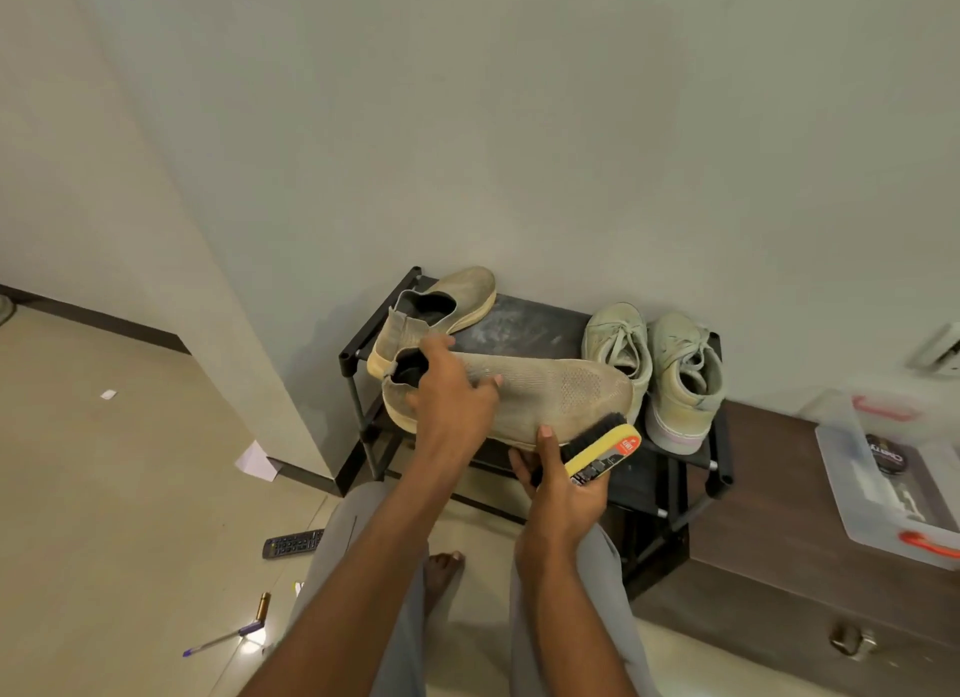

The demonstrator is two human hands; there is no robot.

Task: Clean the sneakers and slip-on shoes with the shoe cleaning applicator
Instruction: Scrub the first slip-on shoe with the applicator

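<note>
On the black shoe rack [524, 322], whose top shelf is smeared with pale dusty streaks, the slip-on shoe [550, 392] at its front is beige knit with a dotted perforated pattern at the toe and a cream sole; a second slip-on shoe [452, 294] at the rack's back left matches it. The sneakers [654, 364] at the rack's right end are pale mint green, with soles that look faintly pink. The brush [597, 449] below the rack's front edge has black bristles, a yellow body and a red label. Right of the rack, a dark brown cabinet [769, 540] carries a clear box [883, 468] with orange-red handles.
</note>
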